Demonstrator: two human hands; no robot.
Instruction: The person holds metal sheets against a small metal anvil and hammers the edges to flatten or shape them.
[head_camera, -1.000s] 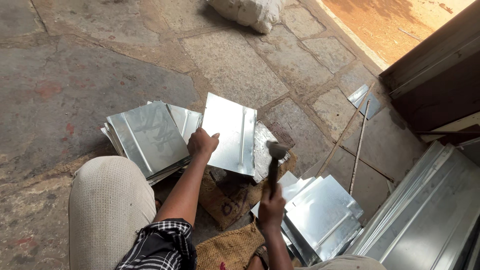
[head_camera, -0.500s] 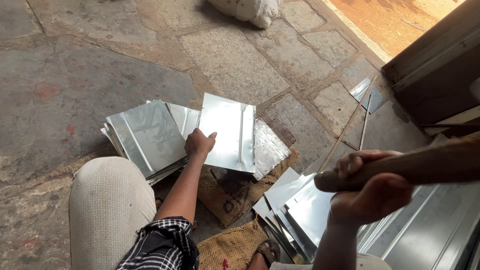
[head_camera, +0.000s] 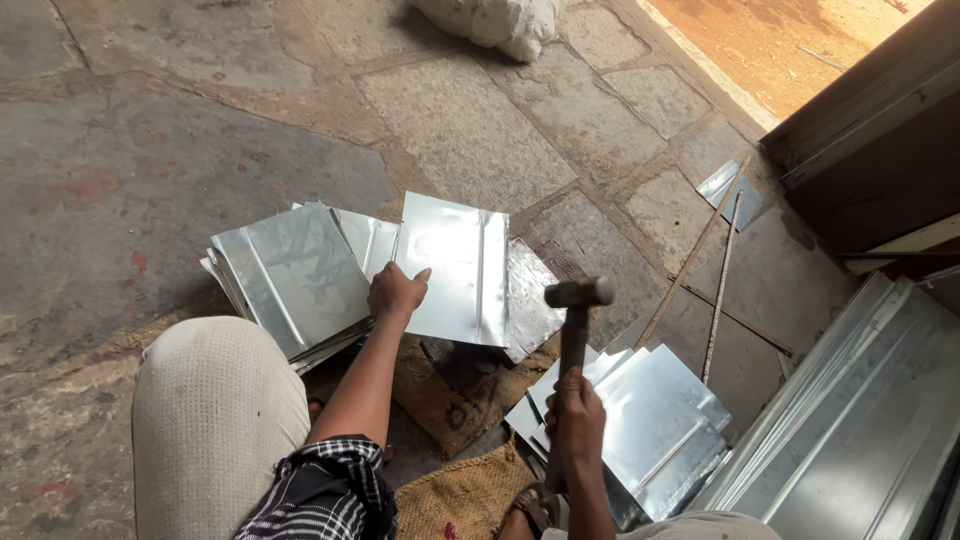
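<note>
My left hand (head_camera: 395, 293) grips the near left edge of a shiny folded metal sheet (head_camera: 455, 265), holding it flat in front of me. My right hand (head_camera: 575, 420) is closed around the wooden handle of a hammer (head_camera: 575, 320). The hammer head hangs a little above and to the right of the sheet's folded right edge, over a crumpled sheet (head_camera: 528, 300) beneath it. My left knee (head_camera: 215, 420) fills the lower left.
A stack of metal sheets (head_camera: 290, 275) lies at the left, another stack (head_camera: 650, 420) at the lower right. Thin metal rods (head_camera: 715, 290) and long profiled panels (head_camera: 870, 420) lie at the right. Burlap sacking (head_camera: 455, 495) covers the stone floor (head_camera: 460, 130) beneath me; a white sack (head_camera: 490, 20) lies far off.
My right hand had swung the hammer up close to the camera; now it has come back down near the sheet's right edge. The left hand and sheet stayed put.
</note>
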